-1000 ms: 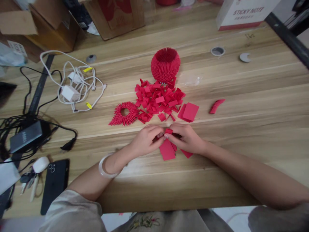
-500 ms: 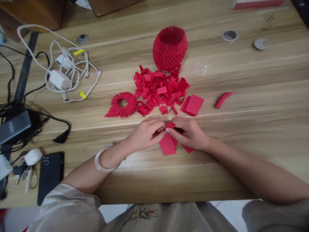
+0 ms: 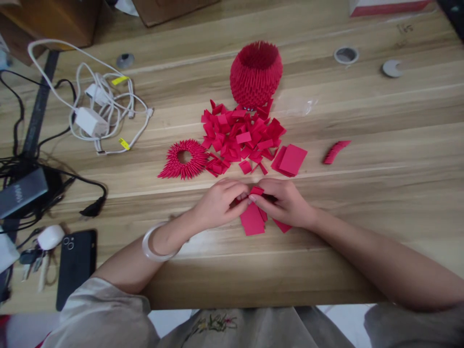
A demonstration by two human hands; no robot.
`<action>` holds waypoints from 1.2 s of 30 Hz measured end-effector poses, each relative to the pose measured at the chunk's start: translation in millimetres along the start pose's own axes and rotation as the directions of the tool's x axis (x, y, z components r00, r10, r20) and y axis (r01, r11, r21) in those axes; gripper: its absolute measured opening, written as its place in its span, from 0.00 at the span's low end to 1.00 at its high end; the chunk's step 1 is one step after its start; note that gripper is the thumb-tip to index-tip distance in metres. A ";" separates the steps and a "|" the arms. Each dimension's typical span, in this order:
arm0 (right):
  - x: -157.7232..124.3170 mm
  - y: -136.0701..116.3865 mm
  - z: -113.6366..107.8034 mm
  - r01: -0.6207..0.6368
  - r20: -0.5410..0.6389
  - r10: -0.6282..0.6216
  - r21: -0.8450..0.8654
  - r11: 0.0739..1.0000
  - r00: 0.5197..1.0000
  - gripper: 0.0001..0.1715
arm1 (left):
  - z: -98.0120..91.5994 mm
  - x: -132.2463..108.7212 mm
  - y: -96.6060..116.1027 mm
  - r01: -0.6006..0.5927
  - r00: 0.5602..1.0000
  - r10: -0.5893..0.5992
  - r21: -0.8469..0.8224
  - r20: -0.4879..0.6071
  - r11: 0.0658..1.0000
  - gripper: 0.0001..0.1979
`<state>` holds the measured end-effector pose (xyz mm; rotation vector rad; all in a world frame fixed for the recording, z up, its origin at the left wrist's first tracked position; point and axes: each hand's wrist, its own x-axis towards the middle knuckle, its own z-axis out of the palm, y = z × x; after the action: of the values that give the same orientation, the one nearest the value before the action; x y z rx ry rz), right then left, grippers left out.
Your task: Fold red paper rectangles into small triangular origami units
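Observation:
My left hand (image 3: 224, 203) and my right hand (image 3: 284, 202) meet over the table, both pinching a small folded piece of red paper (image 3: 257, 191). Below them lie flat red paper sheets (image 3: 253, 221), partly covered by my hands. A heap of folded red paper pieces (image 3: 241, 133) is just beyond. To its left rests a spiky red paper ring (image 3: 185, 159) with a pointed end, and to its right a small stack of red paper (image 3: 290, 160). Behind the heap stands a round red vase-like body (image 3: 255, 75) of interlocked folded pieces, open at the top.
A short curved row of joined red pieces (image 3: 336, 152) lies at the right. Tangled white cables with chargers (image 3: 92, 122), black cords, a black phone (image 3: 77, 268) and keys (image 3: 31, 258) cover the left side. Cardboard boxes (image 3: 61, 21) stand at the back left.
The small folded paper between my fingertips shows slightly more of its face. Both hands keep almost the same place; the whole view has shifted slightly.

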<state>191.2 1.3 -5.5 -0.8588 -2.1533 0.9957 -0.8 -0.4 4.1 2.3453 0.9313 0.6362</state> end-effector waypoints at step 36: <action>0.1 0.1 0.2 0.002 -0.008 -0.002 -0.018 1.000 1.000 0.18 | -0.1 0.2 0.0 -0.016 1.000 0.016 0.012 -0.006 1.000 0.07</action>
<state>191.0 1.4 -5.6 -0.8674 -2.1591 0.9717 -0.7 -0.2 4.2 2.3643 0.9221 0.6464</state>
